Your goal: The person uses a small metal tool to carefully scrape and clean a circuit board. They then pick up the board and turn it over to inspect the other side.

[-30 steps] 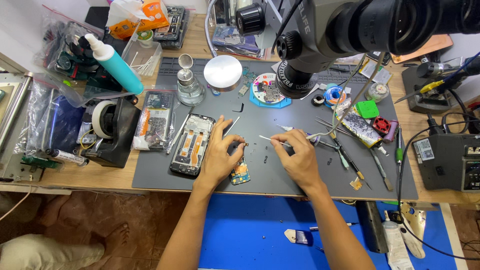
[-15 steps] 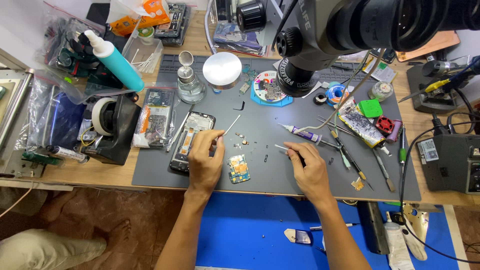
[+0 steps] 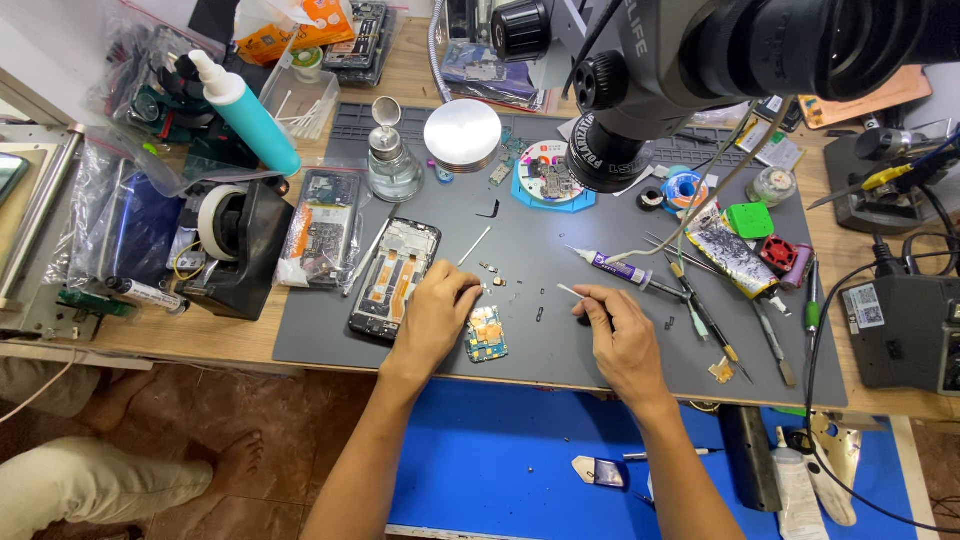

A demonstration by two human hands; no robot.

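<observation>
Left hand [image 3: 437, 315] palm-down on grey work mat [image 3: 560, 350], fingers curled, fingertips just left of small circuit board [image 3: 485, 333]; grip on anything: cannot tell. Right hand [image 3: 622, 335] right of board, fingers pinched on thin white stick [image 3: 570, 291]. Opened phone frame [image 3: 395, 276] left of board, touching left hand. Tiny loose parts [image 3: 493, 275] above board.
</observation>
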